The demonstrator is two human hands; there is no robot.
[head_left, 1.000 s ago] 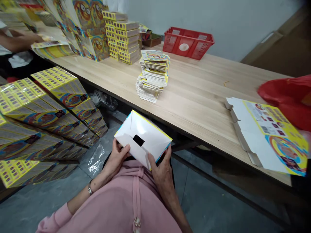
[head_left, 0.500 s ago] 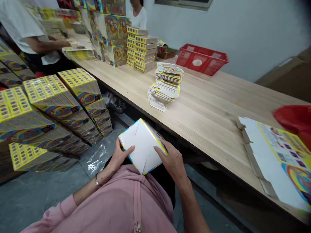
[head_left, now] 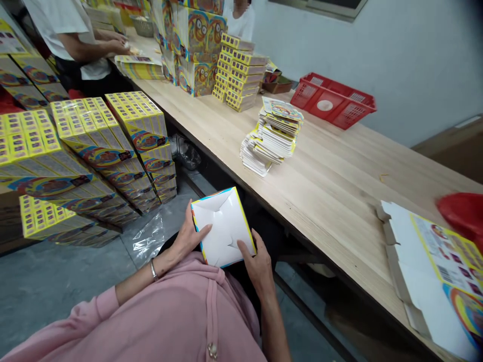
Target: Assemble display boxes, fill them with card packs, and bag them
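White folded-card box (head_left: 222,227) with yellow edges

Pale grey wall (head_left: 407,65), long light-wood table (head_left: 332,191), grey concrete floor (head_left: 56,281), even indoor light

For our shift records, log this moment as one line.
left hand: white-and-yellow cardboard carton | right hand: same carton | beside: pale wooden table
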